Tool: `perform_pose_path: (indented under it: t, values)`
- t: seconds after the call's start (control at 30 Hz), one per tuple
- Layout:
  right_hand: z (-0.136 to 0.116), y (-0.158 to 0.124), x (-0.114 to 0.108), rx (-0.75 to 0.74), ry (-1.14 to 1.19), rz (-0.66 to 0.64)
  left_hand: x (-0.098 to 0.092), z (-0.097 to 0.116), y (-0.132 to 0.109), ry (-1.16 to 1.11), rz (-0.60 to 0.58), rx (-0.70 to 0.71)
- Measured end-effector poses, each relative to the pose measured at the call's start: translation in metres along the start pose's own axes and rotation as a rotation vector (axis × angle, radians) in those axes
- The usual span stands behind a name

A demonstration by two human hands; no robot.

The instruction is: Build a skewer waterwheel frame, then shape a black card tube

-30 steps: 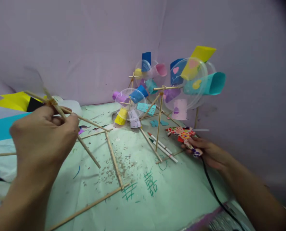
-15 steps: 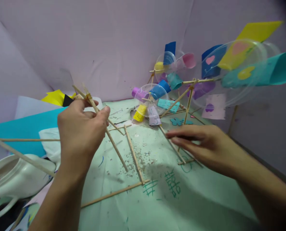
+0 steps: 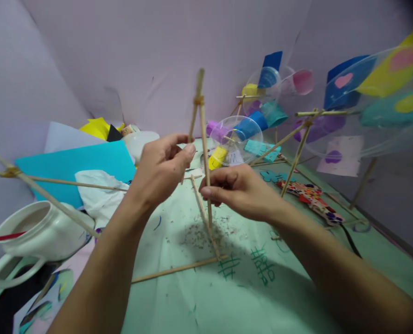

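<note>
Two thin wooden sticks [image 3: 204, 134] stand upright in a narrow upside-down V, bound near the top by a brownish tie [image 3: 199, 99]. My left hand [image 3: 162, 169] is closed on the left stick. On the right stick, my right hand [image 3: 243, 191] pinches lower down, thumb against fingers. Below them a flat stick frame [image 3: 178, 268] lies on the pale green sheet, its left part behind my left arm. Wood crumbs [image 3: 192, 236] are scattered beside it.
At right stand stick stands [image 3: 298, 155] bearing pinwheels with clear plastic discs [image 3: 248, 139] and coloured paper blades. A patterned cut-out [image 3: 310, 195] lies beneath. Leftward are another tied stick pair [image 3: 53, 204], a white pitcher [image 3: 60, 227], white tissue [image 3: 100, 192] and blue paper [image 3: 70, 167].
My left hand has moved right and turned the tied sticks from slanting to upright. My right hand has come left from the pinwheel stand and taken hold of the right stick. The view has shifted.
</note>
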State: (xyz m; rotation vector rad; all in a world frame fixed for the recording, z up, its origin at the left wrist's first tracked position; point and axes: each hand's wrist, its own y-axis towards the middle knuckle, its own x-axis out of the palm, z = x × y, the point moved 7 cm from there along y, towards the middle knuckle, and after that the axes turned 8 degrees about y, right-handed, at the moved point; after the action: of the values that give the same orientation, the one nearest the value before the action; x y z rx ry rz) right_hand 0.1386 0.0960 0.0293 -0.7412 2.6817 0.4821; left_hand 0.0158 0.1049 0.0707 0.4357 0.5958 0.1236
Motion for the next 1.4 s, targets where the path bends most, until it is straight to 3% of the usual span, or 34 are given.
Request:
perform_pose_path:
  t: [0.1,0.2,0.43,0.7,1.0,1.4]
  values:
    - [0.005,0.0,-0.007,0.011,0.024,0.014,0.02,-0.021,0.007,0.062,-0.167,0.019]
    - [0.013,-0.003,-0.008,0.021,-0.006,0.037,0.036,-0.037,0.012,0.17,-0.239,0.055]
    - [0.032,-0.01,-0.007,0.031,-0.06,0.087,0.046,-0.064,0.026,0.187,-0.136,0.028]
    - [0.034,-0.01,-0.012,0.033,-0.046,0.201,0.058,-0.07,0.025,0.148,-0.131,0.081]
    - [0.044,-0.01,-0.013,0.037,-0.098,0.199,0.063,-0.084,0.028,0.146,-0.106,0.092]
    - [0.045,-0.009,-0.012,0.016,-0.097,0.178,0.067,-0.086,0.028,0.15,-0.111,0.079]
